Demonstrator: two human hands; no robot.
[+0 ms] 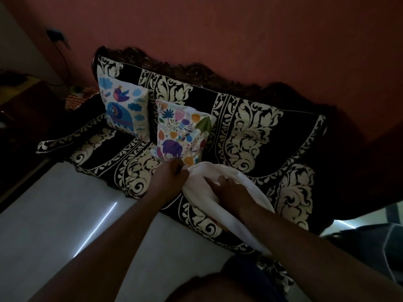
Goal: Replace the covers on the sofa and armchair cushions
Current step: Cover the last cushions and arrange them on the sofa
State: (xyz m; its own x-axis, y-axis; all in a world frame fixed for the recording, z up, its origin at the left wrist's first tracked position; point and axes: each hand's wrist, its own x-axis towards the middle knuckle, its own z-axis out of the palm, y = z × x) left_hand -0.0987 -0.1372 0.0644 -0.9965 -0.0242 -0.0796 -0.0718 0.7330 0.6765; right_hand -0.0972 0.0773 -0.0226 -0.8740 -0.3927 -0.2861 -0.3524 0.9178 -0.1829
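A white cushion cover (231, 219) lies bunched on the sofa seat (122, 149), which is draped in black cloth with cream scrollwork. My left hand (172, 171) pinches the cover's upper edge. My right hand (233, 190) lies on the cover with its fingers pushed into the folds; whether they grip the cloth is hidden. Just behind my hands stands a cushion with a purple elephant and flowers (181, 134). Further left a cushion with a blue elephant and a bird (124, 105) leans on the backrest.
The carved dark wooden sofa back (196, 70) meets a red wall (239, 29). A pale glossy floor (65, 214) spreads at lower left. A dark side table (28, 101) with cables stands left of the sofa. Dark cloth (370, 240) lies at the right edge.
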